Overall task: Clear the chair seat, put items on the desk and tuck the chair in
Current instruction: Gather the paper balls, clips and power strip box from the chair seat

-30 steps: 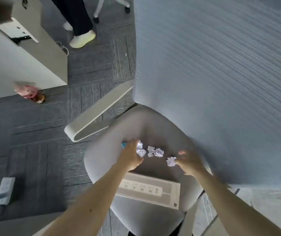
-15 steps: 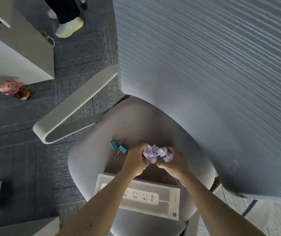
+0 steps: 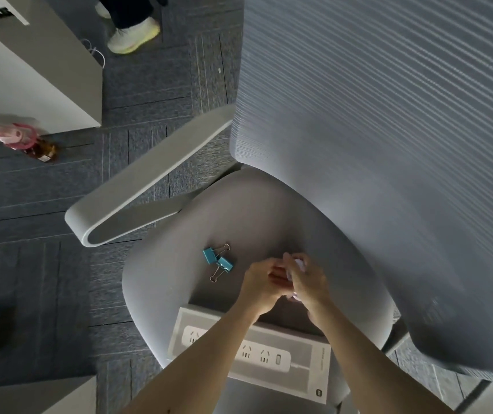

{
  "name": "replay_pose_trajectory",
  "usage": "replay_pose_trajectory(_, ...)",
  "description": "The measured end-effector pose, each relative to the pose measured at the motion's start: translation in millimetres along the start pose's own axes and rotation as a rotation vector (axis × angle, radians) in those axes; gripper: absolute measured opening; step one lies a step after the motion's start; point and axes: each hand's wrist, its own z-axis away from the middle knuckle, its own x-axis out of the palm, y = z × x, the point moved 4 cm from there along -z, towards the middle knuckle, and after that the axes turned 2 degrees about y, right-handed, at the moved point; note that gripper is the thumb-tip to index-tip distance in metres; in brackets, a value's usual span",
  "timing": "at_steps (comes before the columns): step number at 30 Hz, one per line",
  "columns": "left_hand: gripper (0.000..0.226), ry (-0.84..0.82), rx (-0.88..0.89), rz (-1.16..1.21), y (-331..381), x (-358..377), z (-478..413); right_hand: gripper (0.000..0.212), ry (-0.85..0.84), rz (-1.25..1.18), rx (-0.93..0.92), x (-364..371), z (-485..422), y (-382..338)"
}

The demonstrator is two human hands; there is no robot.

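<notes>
The chair seat (image 3: 251, 210) carries a boxed power strip (image 3: 269, 351) at its front edge. Above the box, left hand (image 3: 261, 283) and right hand (image 3: 308, 282) cup crumpled paper (image 3: 300, 264) together. Two teal binder clips (image 3: 218, 261) lie left of the hands.

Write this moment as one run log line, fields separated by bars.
both hands: left hand and right hand cupped around crumpled paper | on chair seat: binder clips, power strip box | chair: not tucked
</notes>
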Motion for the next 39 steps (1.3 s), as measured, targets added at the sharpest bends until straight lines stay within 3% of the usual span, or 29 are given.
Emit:
replay_pose_trajectory(5,0.040,0.030,0.110,-0.040,14.0,-7.5,-0.5,0.018,-0.048,-0.359,0.165,4.2,-0.2,-1.1)
replay_pose_trajectory(8,0.044,0.006,0.163,-0.140,25.3,-15.2,3.1,0.013,-0.015,-0.387,0.188,8.2,2.4,-4.4)
replay_pose_trajectory(11,0.045,0.176,0.214,-0.399,29.4,-46.9,5.5,0.017,0.013,-0.356,0.165,9.0,3.5,-9.3)
replay_pose_trajectory(14,0.061,0.317,0.042,-0.709,15.5,-93.8,1.2,0.027,-0.007,-0.330,0.160,8.7,1.0,-12.2)
replay_pose_trajectory(18,0.069,0.226,-0.052,-0.951,-4.4,-113.9,-1.1,0.043,-0.065,-0.271,0.157,10.1,-2.0,-12.0)
replay_pose_trajectory(21,0.051,0.216,0.010,-0.928,-7.2,-106.6,-2.3,0.040,-0.096,-0.198,0.151,11.4,-1.8,-10.8)
replay_pose_trajectory(30,0.030,0.264,0.080,-0.897,-12.2,-95.5,-1.8,0.048,-0.211,-0.097,0.126,21.3,4.9,-12.1)
replay_pose_trajectory(36,0.021,0.299,0.036,-0.659,-14.7,-96.4,0.3,0.047,-0.344,-0.006,0.080,32.5,10.6,-18.4)
replay_pose_trajectory(39,0.009,0.150,0.097,-0.454,-4.5,-83.6,1.2,0.043,-0.419,0.008,0.048,39.6,12.5,-24.2)
